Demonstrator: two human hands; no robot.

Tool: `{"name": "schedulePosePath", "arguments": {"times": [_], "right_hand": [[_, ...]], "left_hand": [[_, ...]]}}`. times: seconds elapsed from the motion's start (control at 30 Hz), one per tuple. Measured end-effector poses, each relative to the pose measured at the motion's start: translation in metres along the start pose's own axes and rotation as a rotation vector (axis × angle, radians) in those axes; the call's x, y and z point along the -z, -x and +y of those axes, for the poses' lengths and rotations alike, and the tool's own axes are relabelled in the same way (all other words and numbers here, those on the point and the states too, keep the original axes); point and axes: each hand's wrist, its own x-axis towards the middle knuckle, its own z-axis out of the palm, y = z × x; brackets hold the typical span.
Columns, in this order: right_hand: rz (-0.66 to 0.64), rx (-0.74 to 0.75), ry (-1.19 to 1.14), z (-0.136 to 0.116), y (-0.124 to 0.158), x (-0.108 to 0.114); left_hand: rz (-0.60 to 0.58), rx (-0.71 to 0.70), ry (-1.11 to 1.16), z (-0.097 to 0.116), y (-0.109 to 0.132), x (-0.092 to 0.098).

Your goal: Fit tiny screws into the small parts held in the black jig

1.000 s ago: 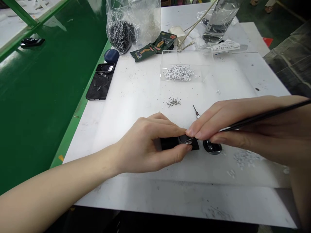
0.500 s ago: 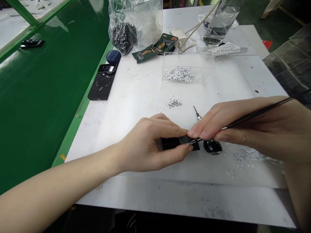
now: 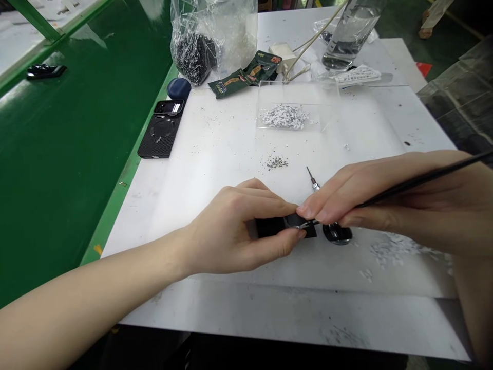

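Observation:
My left hand (image 3: 250,226) is closed round a small black block (image 3: 269,227) on the white work surface, thumb at its near side and fingers at its far side. Black tweezers (image 3: 419,180) are pinched in my right hand (image 3: 385,195), their metal tips meeting the right part of the block. Whatever lies between the tips is too small to make out. Just right of the block is a glossy black rounded piece (image 3: 337,233), partly under my right hand. A screwdriver (image 3: 314,181) with a thin shaft pokes out beyond my right fingertips, its handle hidden.
A pile of tiny dark parts (image 3: 276,162) lies beyond my hands. Behind it a clear tray (image 3: 323,122) holds small white pieces. More white pieces (image 3: 396,249) lie under my right wrist. A phone (image 3: 159,131) rests at the left edge; a water glass (image 3: 350,36) stands at the back.
The tweezers' rear end has tilted slightly and their two arms look closer together. My left hand keeps its hold on the block, and the view has shifted very slightly.

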Motion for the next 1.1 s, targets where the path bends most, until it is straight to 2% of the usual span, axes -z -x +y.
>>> {"name": "schedulePosePath", "arguments": {"times": [1.1], "right_hand": [[0.028, -0.028, 0.039, -0.0024, -0.0005, -0.0026]], "left_hand": [[-0.009, -0.025, -0.001, 0.0001, 0.0002, 0.0003]]}}
